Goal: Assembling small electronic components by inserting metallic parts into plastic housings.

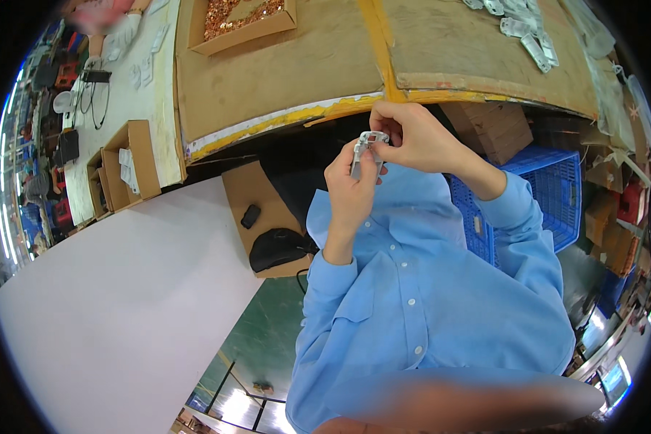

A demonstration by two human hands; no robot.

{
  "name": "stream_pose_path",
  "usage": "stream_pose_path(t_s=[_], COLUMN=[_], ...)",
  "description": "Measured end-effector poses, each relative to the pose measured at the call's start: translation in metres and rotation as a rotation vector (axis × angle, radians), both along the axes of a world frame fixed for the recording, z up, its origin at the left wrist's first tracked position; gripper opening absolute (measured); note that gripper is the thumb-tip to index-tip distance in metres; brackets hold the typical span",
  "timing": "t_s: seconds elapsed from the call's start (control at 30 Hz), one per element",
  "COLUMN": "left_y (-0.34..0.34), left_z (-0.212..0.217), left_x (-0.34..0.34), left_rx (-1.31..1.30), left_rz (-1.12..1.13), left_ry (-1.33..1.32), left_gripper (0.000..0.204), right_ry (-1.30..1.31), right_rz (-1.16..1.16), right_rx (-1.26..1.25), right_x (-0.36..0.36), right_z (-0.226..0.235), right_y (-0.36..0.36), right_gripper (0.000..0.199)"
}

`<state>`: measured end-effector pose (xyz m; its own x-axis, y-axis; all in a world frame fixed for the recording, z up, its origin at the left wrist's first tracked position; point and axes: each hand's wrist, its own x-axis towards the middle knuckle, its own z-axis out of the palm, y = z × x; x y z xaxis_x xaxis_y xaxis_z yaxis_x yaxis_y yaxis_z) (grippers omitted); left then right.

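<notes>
Hands meet mid-frame: left hand [351, 189] and right hand [412, 137] both pinch a grey part [365, 148]. Box [242, 22] at top holds coppery bits [228, 13]

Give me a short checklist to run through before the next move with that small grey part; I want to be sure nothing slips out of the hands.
1. Left hand grips the small grey plastic part from below: ok.
2. Right hand pinches the top of the part with its fingertips: ok.
3. Part held off the cardboard-covered workbench, in front of its yellow-taped edge: ok.
4. Whether anything small is pinched between the right fingertips and the part: cannot tell, too small.
5. More light grey parts lie on the bench at upper right, within the view: ok.
6. Box of small copper-coloured pieces sits open on the bench at the far edge: ok.
</notes>
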<state>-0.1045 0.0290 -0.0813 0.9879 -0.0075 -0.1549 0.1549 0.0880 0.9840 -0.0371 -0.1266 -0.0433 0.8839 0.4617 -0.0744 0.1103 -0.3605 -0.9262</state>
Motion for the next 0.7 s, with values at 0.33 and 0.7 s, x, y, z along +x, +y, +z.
stream_pose_path(t_s=[0.33, 0.7], left_y=[0.0, 0.006], left_z=[-0.002, -0.014], left_x=[0.0, -0.001], left_rx=[0.024, 0.042], left_rz=[0.005, 0.028], left_ry=[-0.007, -0.013], left_gripper=[0.022, 0.02], right_ry=[-0.006, -0.051], right_rz=[0.023, 0.02], right_rx=[-0.028, -0.068], right_x=[0.003, 0.004], right_z=[-0.004, -0.01], right_y=[0.0, 0.008], right_gripper=[0.02, 0.019])
